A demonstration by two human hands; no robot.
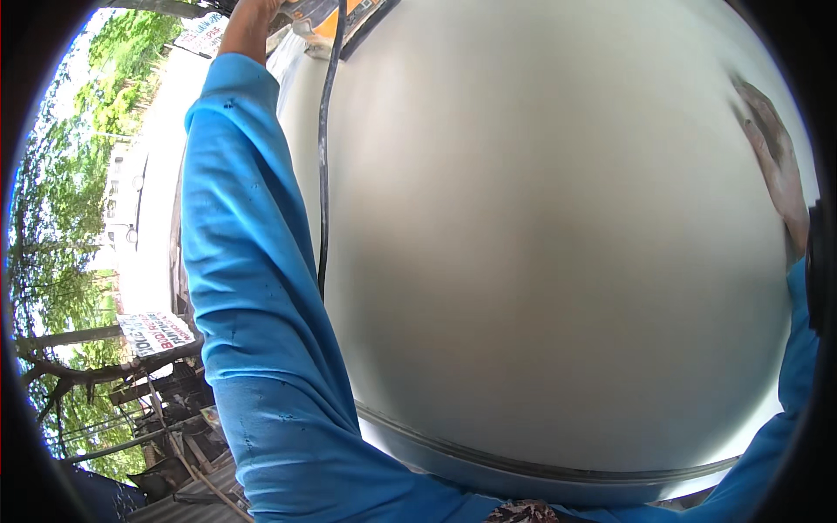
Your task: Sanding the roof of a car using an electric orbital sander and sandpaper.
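A broad, smooth, pale silver panel [540, 218], like vehicle bodywork, fills the middle and right. My left arm, in a blue sleeve, reaches along its left side to the top of the picture. There my left hand [255, 16] is mostly cut off by the rim, its fingers hidden, beside an orange and white item [321, 24] whose kind I cannot make out. A black cable [324, 148] passes over that item and runs down between my arm and the panel. At the far right my right hand [776, 157] rests on the panel, fingers stretched out, holding nothing.
Dark trim [523, 466] follows the panel's near edge. Beyond my left arm are a printed signboard [157, 333], a bare branching trunk [61, 375], leafy trees [52, 200] and a cluttered heap [174, 392]. Grey corrugated sheeting [209, 484] lies at lower left.
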